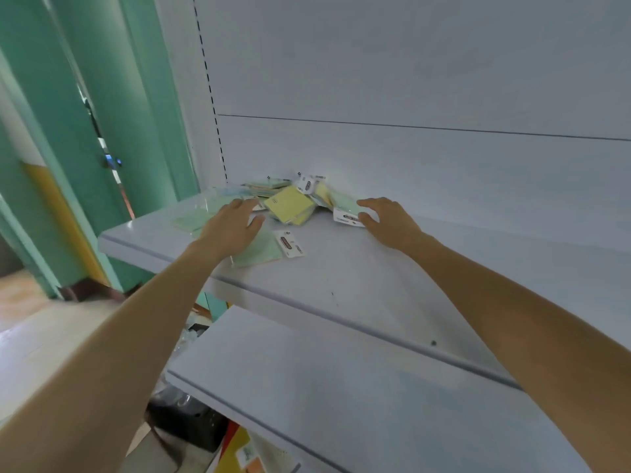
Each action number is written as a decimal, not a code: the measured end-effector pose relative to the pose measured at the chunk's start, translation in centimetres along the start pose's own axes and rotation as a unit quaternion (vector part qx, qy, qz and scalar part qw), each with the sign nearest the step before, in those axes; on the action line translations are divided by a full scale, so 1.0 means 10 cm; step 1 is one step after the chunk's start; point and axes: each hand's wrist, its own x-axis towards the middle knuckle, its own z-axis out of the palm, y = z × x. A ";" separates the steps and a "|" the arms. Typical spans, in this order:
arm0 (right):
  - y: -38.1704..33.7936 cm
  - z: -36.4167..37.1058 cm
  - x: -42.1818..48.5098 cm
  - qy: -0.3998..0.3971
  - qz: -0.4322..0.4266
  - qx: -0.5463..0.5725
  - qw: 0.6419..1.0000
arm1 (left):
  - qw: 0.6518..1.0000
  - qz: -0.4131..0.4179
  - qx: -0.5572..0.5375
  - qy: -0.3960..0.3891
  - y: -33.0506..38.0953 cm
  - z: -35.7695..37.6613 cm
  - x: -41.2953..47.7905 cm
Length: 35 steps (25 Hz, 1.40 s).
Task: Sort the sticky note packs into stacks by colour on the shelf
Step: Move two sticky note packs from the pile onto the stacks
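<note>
While the left hand (235, 221) lies flat, fingers (239, 203) spread, left of centre, sticky note packs (290, 204) sit heaped mid-frame on the shelf (341, 274), and the right hand (389, 220) pinches a green pack (346, 208) at the heap's right edge.

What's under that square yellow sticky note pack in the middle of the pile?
Beneath the square yellow sticky note pack, a second yellow pack peeks out at its lower right. Anything deeper in the pile is covered.
</note>
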 end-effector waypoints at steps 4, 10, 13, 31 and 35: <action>0.08 0.04 0.58 -0.020 -0.023 -0.005 1.000 | 0.999 0.034 -0.034 -0.011 -0.10 0.10 0.50; 0.03 0.07 1.06 -0.142 -0.124 -0.273 0.943 | 0.988 0.065 -0.092 -0.109 -0.05 0.29 1.07; -0.04 0.06 1.09 -0.151 -0.168 -0.348 0.910 | 0.981 0.065 -0.121 -0.135 -0.04 0.32 1.20; -0.03 -0.26 0.86 -0.317 0.127 -0.281 0.897 | 0.966 0.081 -0.223 -0.105 -0.19 0.34 1.24; 0.08 -0.37 0.75 -0.277 0.191 -0.212 0.917 | 0.968 0.085 -0.224 -0.073 -0.19 0.33 1.23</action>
